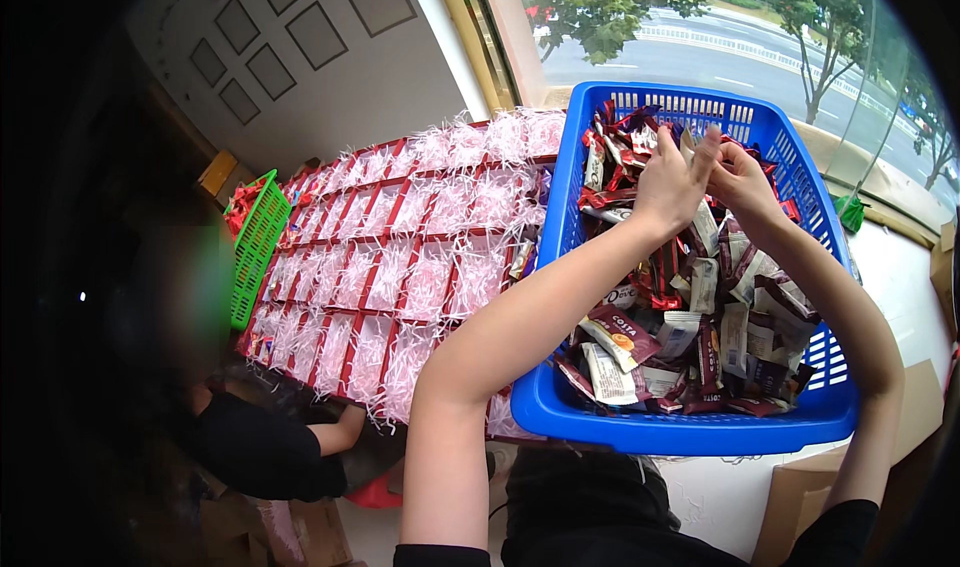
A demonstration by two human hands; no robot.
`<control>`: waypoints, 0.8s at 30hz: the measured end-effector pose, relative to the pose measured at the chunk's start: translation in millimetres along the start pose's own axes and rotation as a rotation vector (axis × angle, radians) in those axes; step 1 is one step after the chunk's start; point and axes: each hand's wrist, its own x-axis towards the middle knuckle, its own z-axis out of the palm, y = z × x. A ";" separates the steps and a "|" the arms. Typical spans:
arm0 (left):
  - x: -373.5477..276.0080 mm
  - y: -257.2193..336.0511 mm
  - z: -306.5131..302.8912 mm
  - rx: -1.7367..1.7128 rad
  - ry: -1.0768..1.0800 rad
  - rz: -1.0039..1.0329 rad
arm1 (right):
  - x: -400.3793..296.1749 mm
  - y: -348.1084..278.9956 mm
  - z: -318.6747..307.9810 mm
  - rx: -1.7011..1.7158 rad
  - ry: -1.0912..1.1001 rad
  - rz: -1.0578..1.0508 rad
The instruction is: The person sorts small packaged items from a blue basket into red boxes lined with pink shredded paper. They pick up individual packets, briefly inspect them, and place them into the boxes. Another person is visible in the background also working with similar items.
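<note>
A blue plastic basket full of wrapped sweets stands before me. Over its far half, my left hand and my right hand come together, fingertips close. A small pale wrapper seems to be between them, but fingers cover most of it, and which hand grips it is unclear. Below the hands lie red chocolate wrappers and, nearer to me, a maroon Costa packet among several maroon and white packets. To the left, rows of red boxes are filled with pale pink shredded paper.
A green basket with red-wrapped items stands at the far left end of the boxes. A co-worker's arm reaches near their front edge. Cardboard boxes lie at the lower right. A window is behind the blue basket.
</note>
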 end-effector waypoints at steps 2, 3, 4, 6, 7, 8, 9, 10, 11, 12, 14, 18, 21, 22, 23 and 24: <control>-3.9 -6.6 -2.0 0.047 -0.004 0.040 | -0.7 -2.5 4.6 -0.050 -0.026 0.035; -3.7 -5.7 0.0 0.082 -0.002 0.075 | 2.4 4.3 -4.0 0.000 -0.041 0.007; -1.2 -7.7 2.6 0.058 -0.005 0.097 | 5.6 11.8 -10.0 0.050 -0.057 -0.019; 3.1 -12.6 3.0 0.017 -0.006 0.134 | 0.3 10.3 -1.7 0.098 -0.023 -0.055; 3.5 -15.9 1.4 -0.006 -0.006 0.135 | 2.1 10.7 -0.1 0.148 -0.021 -0.006; 3.9 -19.4 -0.3 -0.029 -0.006 0.136 | 4.6 11.6 -0.4 0.198 -0.020 0.042; 4.6 -20.2 -1.6 -0.058 -0.008 0.141 | 6.3 10.8 -1.6 0.242 -0.014 0.089; 5.9 -20.8 -2.9 -0.065 -0.025 0.146 | 7.7 9.6 -1.0 0.286 -0.009 0.137; 7.4 -21.8 -5.0 -0.087 -0.043 0.147 | 6.6 7.5 -0.1 0.302 -0.015 0.141; 9.1 -24.2 -7.8 -0.106 -0.060 0.147 | 2.8 3.1 2.4 0.320 -0.023 0.146; 10.5 -27.2 -9.2 -0.047 -0.018 0.155 | 7.6 6.5 1.0 0.384 -0.070 0.166; 19.8 -21.9 -22.6 0.013 -0.076 0.074 | 8.4 0.8 8.6 0.420 -0.140 0.160; 37.2 -19.1 -39.4 -0.054 0.007 0.054 | 4.0 -13.9 16.8 0.405 -0.076 0.120; 46.0 -24.6 -50.7 -0.079 0.112 0.086 | 6.3 -15.3 15.4 0.405 -0.117 0.145; 61.5 -35.9 -64.3 -0.097 0.226 0.154 | 6.2 -18.4 15.8 0.355 -0.120 0.148; 72.1 -39.3 -81.6 -0.156 0.311 0.161 | 7.7 -17.4 13.9 0.325 -0.086 0.146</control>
